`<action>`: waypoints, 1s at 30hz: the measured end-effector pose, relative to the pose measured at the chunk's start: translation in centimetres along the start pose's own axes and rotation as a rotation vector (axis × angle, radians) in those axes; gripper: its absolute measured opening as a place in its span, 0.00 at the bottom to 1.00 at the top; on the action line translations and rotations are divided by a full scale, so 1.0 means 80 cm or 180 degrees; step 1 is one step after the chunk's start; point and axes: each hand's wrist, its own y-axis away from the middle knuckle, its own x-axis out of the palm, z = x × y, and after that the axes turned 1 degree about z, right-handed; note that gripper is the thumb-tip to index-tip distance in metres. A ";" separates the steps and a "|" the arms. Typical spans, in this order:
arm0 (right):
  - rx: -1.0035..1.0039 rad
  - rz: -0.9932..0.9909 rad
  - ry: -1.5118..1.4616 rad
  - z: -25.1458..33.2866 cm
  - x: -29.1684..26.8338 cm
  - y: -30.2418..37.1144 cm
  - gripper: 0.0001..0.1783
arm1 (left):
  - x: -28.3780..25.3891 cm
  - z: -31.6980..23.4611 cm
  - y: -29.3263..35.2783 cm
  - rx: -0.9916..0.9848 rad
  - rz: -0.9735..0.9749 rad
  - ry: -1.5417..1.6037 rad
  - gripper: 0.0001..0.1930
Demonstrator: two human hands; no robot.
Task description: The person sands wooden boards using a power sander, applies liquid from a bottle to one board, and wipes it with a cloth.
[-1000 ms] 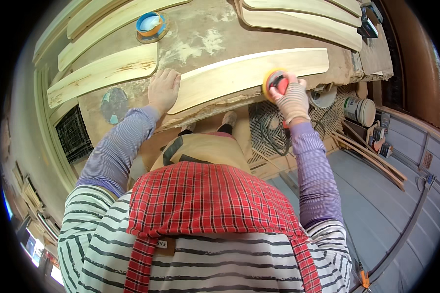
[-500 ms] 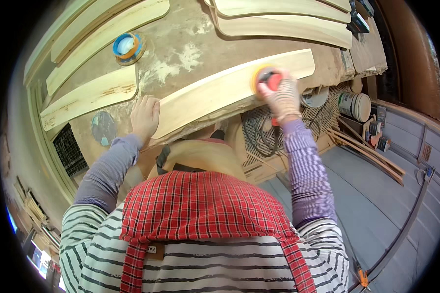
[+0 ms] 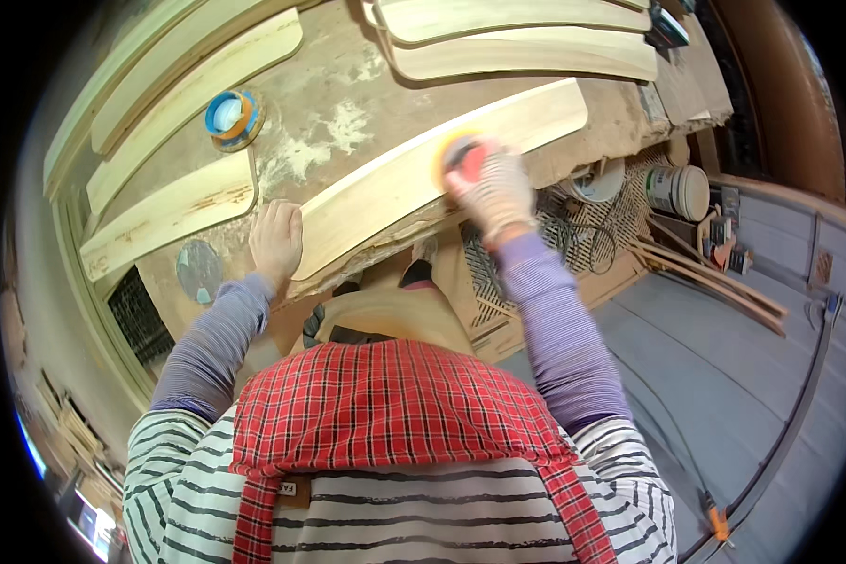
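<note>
A long, pale, slightly curved wooden board (image 3: pixel 376 199) lies along the near edge of the bench. My right hand (image 3: pixel 494 193), in a light striped glove, is closed around a red and black sander (image 3: pixel 462 162). Its yellow pad, smeared by motion, rests on the middle of the board's face. My left hand (image 3: pixel 276 241) is bare and lies with its palm down against the board's left end, the fingers laid out and gripping nothing. Left of that hand is a round, grey, worn disc (image 3: pixel 198 271) on the bench.
More curved boards lie at the back left (image 3: pixel 197 94) and back right (image 3: pixel 526 58). A blue and orange tape roll stack (image 3: pixel 237 120) sits on the dusty bench (image 3: pixel 334 66). Below at right are buckets (image 3: pixel 679 193), a dark cord (image 3: pixel 587 240) and wooden strips (image 3: pixel 714 282).
My right hand has slid the sander leftward along the board, from right of its middle to about its middle. My left hand stays at the board's left end. The view has shifted slightly.
</note>
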 end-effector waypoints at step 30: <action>0.1173 -0.0366 -0.0442 -0.174 -0.062 -0.076 0.38 | -0.003 -0.003 0.007 0.0253 0.0100 0.0057 0.08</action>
